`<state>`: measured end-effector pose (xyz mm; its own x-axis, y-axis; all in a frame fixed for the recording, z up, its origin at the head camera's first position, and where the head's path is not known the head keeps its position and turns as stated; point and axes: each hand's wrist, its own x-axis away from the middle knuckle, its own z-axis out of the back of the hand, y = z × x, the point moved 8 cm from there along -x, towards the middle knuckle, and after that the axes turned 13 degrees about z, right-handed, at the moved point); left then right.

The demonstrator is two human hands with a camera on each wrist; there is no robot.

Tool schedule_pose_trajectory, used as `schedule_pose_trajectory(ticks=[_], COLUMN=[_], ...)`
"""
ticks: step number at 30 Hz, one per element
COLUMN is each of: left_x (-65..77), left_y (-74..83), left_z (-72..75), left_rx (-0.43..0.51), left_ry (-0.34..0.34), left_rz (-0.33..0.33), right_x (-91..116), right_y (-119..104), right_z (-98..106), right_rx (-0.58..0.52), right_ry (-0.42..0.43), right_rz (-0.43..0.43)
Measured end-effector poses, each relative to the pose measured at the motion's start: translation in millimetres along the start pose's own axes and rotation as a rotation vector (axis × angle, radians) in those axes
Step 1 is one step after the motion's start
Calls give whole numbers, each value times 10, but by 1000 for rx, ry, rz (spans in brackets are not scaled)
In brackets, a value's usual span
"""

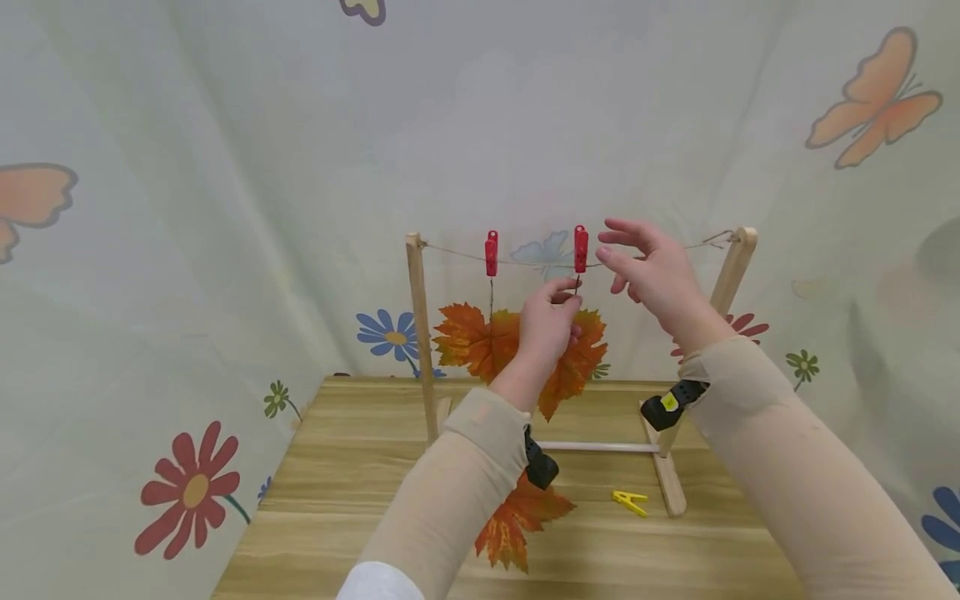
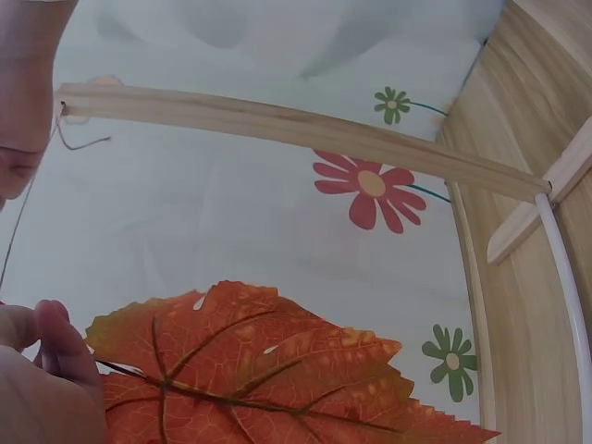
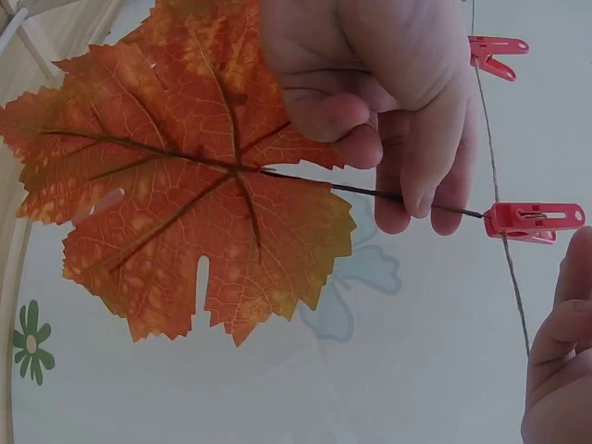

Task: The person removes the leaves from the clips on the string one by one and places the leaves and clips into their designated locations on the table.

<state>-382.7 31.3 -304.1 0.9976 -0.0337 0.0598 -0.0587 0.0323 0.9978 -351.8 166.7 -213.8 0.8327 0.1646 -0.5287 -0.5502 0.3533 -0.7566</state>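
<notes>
My left hand (image 1: 546,325) pinches the dark stem (image 3: 361,191) of an orange-red maple leaf (image 3: 185,176) between thumb and fingers. A red clothespin (image 1: 581,250) on the twine line (image 1: 525,263) is clamped at the top of that stem. Just right of this clothespin, my right hand (image 1: 656,271) hangs in the air with its fingers spread and loosely bent, holding nothing. Farther left on the line, another red clothespin (image 1: 491,254) carries a second maple leaf (image 1: 472,337) by its stem. The left hand partly covers both hanging leaves in the head view.
Wooden posts (image 1: 420,325) at either side hold up the twine, with a white rod (image 1: 600,447) low between them. On the wooden table (image 1: 322,475) lie a yellow clothespin (image 1: 630,502) and another maple leaf (image 1: 521,517), partly behind my left forearm. A patterned curtain hangs behind.
</notes>
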Motion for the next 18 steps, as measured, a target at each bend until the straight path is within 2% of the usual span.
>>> schedule_pose_trajectory(ticks=[18], left_x=[26], left_y=[-1], left_z=[34], left_rx=[-6], left_ry=[-17], left_rz=[-27], right_x=[-230], right_y=[-24], right_z=[-212], right_rx=[53], right_ry=[-76], right_rz=[-67])
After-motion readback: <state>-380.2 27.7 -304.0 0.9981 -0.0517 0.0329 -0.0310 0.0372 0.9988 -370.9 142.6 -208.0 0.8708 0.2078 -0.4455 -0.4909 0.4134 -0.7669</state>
